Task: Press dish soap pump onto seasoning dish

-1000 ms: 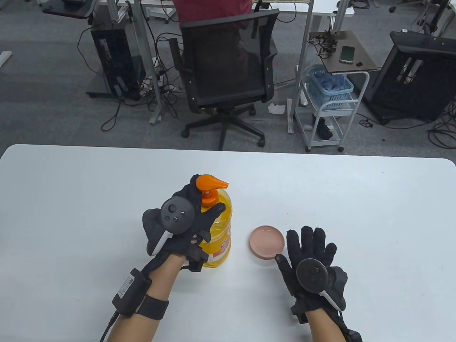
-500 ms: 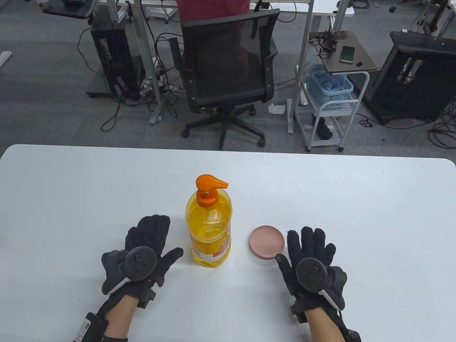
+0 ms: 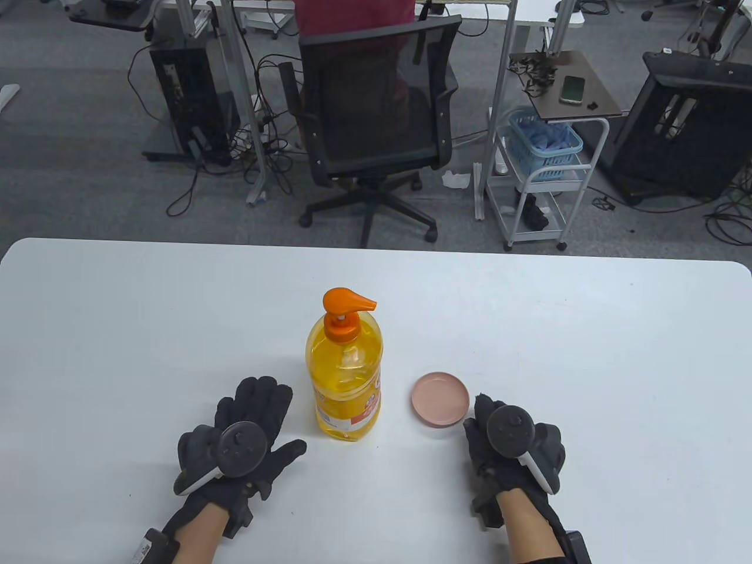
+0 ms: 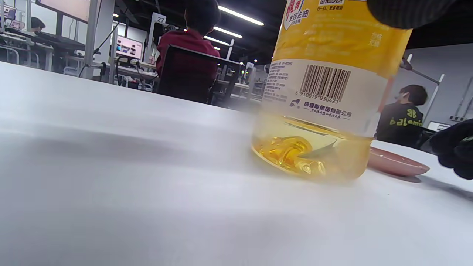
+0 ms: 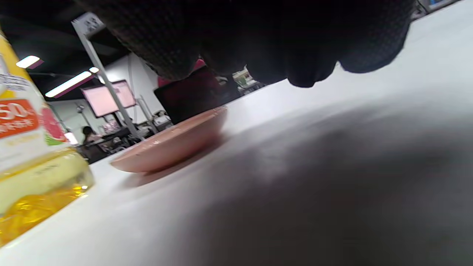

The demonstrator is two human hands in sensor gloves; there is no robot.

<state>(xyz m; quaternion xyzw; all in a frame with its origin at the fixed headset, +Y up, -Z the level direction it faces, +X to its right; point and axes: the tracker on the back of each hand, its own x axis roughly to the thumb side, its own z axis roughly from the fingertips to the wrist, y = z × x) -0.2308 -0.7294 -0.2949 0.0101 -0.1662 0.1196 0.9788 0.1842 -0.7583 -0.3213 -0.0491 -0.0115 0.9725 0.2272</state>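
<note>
A yellow dish soap bottle (image 3: 343, 382) with an orange pump (image 3: 345, 302) stands upright mid-table, its spout pointing right. A small pink seasoning dish (image 3: 440, 399) sits on the table to its right, apart from it. My left hand (image 3: 258, 405) lies flat and open on the table just left of the bottle, holding nothing. My right hand (image 3: 490, 420) is at the dish's near right edge with fingers curled in, holding nothing. The left wrist view shows the bottle (image 4: 325, 92) and dish (image 4: 397, 166). The right wrist view shows the dish (image 5: 173, 142) under my curled fingers (image 5: 258, 37).
The white table (image 3: 587, 329) spreads wide on both sides of the bottle and dish. Beyond its far edge stand an office chair (image 3: 376, 117) and a cart with a blue basket (image 3: 543, 144).
My left hand let go of the bottle and came down flat on the table to its left. My right hand's fingers curled in and it shifted slightly toward me.
</note>
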